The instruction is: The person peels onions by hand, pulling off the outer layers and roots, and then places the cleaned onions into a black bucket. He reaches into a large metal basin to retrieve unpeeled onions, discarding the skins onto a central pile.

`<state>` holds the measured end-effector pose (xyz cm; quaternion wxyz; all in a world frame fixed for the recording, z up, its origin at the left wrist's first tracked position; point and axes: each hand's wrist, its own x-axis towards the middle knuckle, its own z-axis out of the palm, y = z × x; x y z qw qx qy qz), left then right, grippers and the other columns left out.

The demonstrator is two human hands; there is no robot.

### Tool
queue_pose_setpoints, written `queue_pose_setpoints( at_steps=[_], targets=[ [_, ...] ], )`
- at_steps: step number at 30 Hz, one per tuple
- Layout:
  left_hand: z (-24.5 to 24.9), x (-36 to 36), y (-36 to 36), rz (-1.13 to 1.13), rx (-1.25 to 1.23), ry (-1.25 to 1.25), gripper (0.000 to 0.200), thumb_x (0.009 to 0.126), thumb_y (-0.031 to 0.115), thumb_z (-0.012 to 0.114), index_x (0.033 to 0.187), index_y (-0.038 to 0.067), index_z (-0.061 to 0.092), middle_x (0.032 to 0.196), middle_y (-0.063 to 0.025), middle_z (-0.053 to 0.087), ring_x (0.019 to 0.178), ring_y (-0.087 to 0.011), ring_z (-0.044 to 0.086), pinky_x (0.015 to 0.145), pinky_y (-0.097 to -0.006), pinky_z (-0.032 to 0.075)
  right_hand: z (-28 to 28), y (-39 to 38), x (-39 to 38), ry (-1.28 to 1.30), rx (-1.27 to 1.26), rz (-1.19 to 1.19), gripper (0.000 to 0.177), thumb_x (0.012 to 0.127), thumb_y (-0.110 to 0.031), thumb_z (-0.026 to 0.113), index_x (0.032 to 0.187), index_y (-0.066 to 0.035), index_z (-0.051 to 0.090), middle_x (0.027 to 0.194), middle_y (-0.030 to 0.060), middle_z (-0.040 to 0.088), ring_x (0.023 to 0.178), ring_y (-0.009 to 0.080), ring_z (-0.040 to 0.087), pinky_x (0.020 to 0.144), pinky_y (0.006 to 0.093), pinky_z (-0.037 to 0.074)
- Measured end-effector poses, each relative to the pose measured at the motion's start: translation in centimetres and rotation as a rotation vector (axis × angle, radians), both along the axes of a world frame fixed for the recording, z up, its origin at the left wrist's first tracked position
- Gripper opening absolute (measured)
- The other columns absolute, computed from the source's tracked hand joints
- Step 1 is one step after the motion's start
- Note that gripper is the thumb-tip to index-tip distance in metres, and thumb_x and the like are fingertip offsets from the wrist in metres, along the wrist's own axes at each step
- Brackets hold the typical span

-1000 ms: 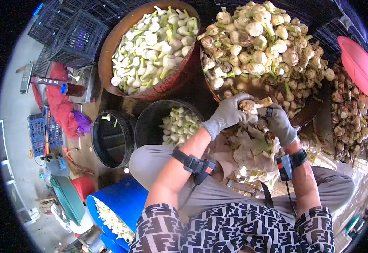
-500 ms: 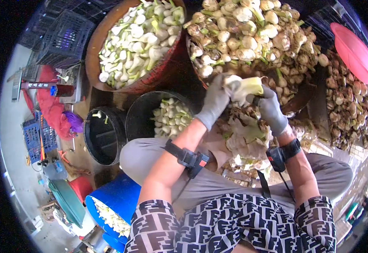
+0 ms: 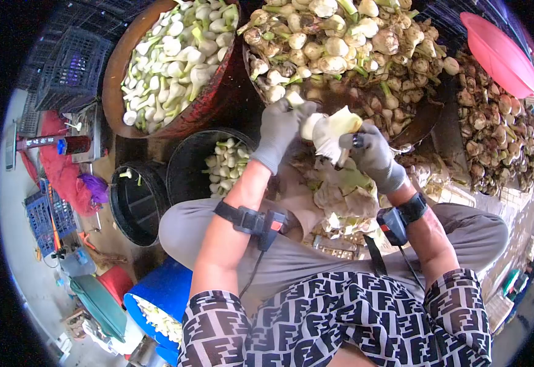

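Just in front of the near edge of the dirty-garlic barrel, my left hand (image 3: 281, 136), in a grey glove, is closed around a garlic bulb (image 3: 310, 126). The pale bulb shows at its fingertips. My right hand (image 3: 374, 156), also gloved, is closed on a loose pale garlic skin (image 3: 335, 133) that hangs beside the bulb. A small dark object (image 3: 357, 141) shows at the right fingers; its kind is too hidden to tell. Peeled skins (image 3: 340, 189) lie heaped below both hands.
Ahead stand a barrel of soiled garlic (image 3: 328, 46) and a rusty barrel (image 3: 113, 79) of cleaned garlic. Black buckets (image 3: 178, 162) sit at my left. A blue barrel (image 3: 169, 284) stands near my left elbow. A pink basin (image 3: 499, 55) and piled garlic (image 3: 493, 134) are at right.
My hands have moved apart, and the skin has come away from the bulb, staying with the right hand. The view has shifted, so the surroundings appear further left.
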<state>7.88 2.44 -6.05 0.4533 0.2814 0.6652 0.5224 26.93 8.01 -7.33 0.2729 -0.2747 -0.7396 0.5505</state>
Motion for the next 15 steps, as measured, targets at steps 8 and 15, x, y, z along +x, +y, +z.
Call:
queue_pose_setpoints(
  at_steps=[8, 15],
  targets=[
    [-4.0, -4.2, -0.4, 0.035, 0.281, -0.974, 0.031, 0.088, 0.029, 0.051, 0.099, 0.000, 0.057, 0.093, -0.0109, 0.062, 0.088, -0.0229, 0.061, 0.076, -0.0378, 0.051, 3.4, 1.7, 6.4, -0.230, 0.127, -0.149, 0.020, 0.072, -0.003, 0.060, 0.092, -0.002, 0.057, 0.080, -0.0010, 0.060, 0.072, 0.0101, 0.055, 0.069, 0.0227, 0.045],
    [-4.7, -4.1, -0.3, 0.342, 0.078, -0.927, 0.027, 0.086, 0.031, 0.052, 0.102, 0.010, 0.057, 0.090, -0.0069, 0.061, 0.060, -0.0153, 0.057, 0.041, -0.0233, 0.041, 6.1, 0.1, 6.9, -0.606, -0.484, 0.505, 0.019, 0.075, -0.015, 0.063, 0.089, -0.003, 0.061, 0.076, 0.0055, 0.063, 0.072, 0.0123, 0.058, 0.064, 0.0284, 0.046]
  ],
)
